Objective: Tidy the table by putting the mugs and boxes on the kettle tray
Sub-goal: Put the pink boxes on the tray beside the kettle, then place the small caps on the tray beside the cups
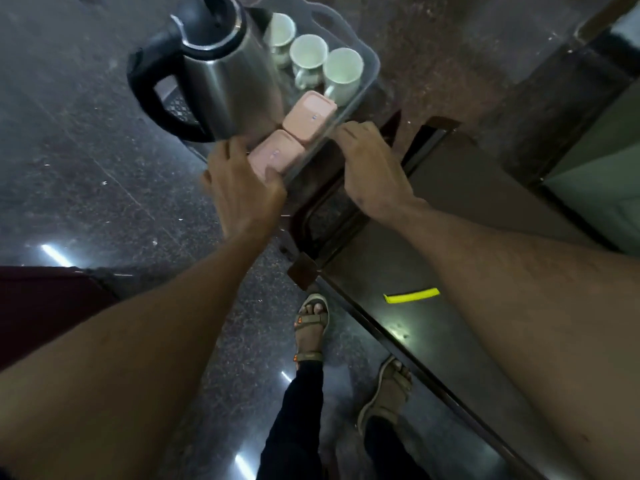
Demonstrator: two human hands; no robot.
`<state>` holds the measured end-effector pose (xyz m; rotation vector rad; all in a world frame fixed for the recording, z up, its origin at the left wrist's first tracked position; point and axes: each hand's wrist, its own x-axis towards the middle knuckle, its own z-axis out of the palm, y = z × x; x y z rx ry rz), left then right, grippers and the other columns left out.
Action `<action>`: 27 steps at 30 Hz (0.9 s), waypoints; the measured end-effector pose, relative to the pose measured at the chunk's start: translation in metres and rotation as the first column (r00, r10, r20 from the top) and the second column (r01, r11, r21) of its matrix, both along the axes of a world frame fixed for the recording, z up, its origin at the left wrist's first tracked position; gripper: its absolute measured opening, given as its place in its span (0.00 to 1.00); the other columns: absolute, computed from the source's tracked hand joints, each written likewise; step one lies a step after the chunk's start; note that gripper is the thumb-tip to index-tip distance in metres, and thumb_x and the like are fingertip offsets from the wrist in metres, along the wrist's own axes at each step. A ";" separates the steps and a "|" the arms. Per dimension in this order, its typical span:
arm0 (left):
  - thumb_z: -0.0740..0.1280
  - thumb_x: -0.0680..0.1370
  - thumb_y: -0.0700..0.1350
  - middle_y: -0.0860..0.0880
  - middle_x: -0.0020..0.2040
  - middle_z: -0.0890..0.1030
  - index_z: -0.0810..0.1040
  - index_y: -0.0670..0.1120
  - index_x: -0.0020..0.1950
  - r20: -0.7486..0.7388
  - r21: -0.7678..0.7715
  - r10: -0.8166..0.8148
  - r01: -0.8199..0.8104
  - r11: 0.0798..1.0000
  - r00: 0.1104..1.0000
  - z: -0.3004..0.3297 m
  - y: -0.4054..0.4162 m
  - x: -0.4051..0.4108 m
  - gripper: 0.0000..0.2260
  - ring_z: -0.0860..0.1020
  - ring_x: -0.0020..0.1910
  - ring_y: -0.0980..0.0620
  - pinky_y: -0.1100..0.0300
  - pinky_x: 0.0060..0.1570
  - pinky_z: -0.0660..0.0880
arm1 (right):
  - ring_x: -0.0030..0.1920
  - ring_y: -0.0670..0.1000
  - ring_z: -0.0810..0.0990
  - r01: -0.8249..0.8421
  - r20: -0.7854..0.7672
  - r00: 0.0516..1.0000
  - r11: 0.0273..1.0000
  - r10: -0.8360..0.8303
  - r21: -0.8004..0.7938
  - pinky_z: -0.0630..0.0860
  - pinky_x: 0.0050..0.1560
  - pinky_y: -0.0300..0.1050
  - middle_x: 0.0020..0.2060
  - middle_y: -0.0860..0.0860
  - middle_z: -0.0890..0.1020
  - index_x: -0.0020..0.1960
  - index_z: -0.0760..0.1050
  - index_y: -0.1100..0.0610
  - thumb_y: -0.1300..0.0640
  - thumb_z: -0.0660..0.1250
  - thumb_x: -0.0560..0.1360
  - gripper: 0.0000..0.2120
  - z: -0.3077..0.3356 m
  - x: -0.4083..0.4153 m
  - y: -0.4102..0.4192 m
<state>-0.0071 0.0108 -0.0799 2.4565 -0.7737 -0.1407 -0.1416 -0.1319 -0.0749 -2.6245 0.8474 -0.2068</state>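
Bare hands' grip [242, 188] [367, 161] – clear plastic tray [349, 98], steel kettle [225, 74], square pink boxes [308, 116]

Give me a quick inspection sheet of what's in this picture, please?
Surface: dark glossy table.
Job's things: clear plastic tray carrying steel kettle with black handle, three white mugs, two pink lidded boxes.
Clutter: yellow strip on table.
Hands: left hand and right hand grip the tray's near edge.
Cables: nothing seen.
Surroundings: speckled stone floor, sandalled feet.
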 end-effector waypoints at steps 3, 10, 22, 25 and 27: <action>0.68 0.75 0.47 0.49 0.61 0.78 0.77 0.49 0.64 0.034 -0.073 -0.065 0.068 0.995 0.997 0.006 -0.005 -0.045 0.17 0.76 0.61 0.48 0.60 0.59 0.59 | 0.66 0.59 0.72 0.108 -0.082 0.991 0.994 -0.108 -0.002 0.73 0.68 0.55 0.65 0.55 0.76 0.70 0.74 0.60 0.73 0.58 0.72 0.27 0.001 -0.073 -0.018; 0.68 0.74 0.48 0.51 0.57 0.79 0.78 0.49 0.62 -0.075 -0.066 -0.370 0.366 0.928 0.926 -0.011 -0.019 -0.193 0.16 0.78 0.58 0.46 0.47 0.62 0.66 | 0.62 0.63 0.75 0.353 -0.148 0.924 0.935 -0.353 -0.025 0.70 0.67 0.52 0.63 0.58 0.79 0.68 0.76 0.61 0.72 0.59 0.72 0.26 -0.019 -0.253 -0.009; 0.72 0.74 0.47 0.49 0.60 0.78 0.76 0.48 0.67 -0.242 0.103 -0.707 0.743 0.662 0.664 -0.066 0.001 -0.367 0.21 0.76 0.61 0.44 0.45 0.64 0.68 | 0.65 0.60 0.73 0.597 -0.346 0.770 0.796 -0.535 0.100 0.68 0.68 0.49 0.65 0.57 0.78 0.71 0.75 0.61 0.71 0.63 0.76 0.24 -0.062 -0.447 0.087; 0.71 0.75 0.48 0.47 0.63 0.77 0.75 0.47 0.70 -0.239 0.165 -0.764 0.801 0.576 0.599 -0.082 0.002 -0.389 0.23 0.75 0.64 0.42 0.44 0.65 0.68 | 0.67 0.58 0.72 0.670 -0.388 0.712 0.731 -0.584 0.128 0.69 0.69 0.49 0.67 0.56 0.77 0.74 0.72 0.61 0.71 0.63 0.77 0.26 -0.073 -0.465 0.106; 0.71 0.76 0.48 0.46 0.63 0.76 0.74 0.48 0.71 -0.252 0.190 -0.787 0.826 0.530 0.563 -0.091 0.000 -0.403 0.24 0.75 0.64 0.42 0.44 0.65 0.68 | 0.68 0.58 0.71 0.710 -0.386 0.676 0.695 -0.628 0.115 0.69 0.71 0.50 0.68 0.57 0.75 0.74 0.71 0.61 0.69 0.64 0.77 0.26 -0.079 -0.479 0.119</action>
